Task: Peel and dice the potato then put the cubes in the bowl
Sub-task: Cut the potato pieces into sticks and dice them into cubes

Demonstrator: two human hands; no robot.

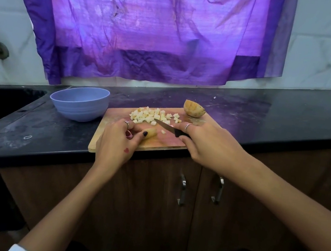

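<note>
wooden cutting board (119, 117), glossy black counter (246, 115)

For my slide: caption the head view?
Left hand steadies potato piece; right hand holds knife beside diced cubes.

Left hand (116, 140) pinches potato piece (150, 133); right hand (206, 143) holds knife (165, 127).

Both hands (116, 138) (206, 143) curled, gripping
</note>
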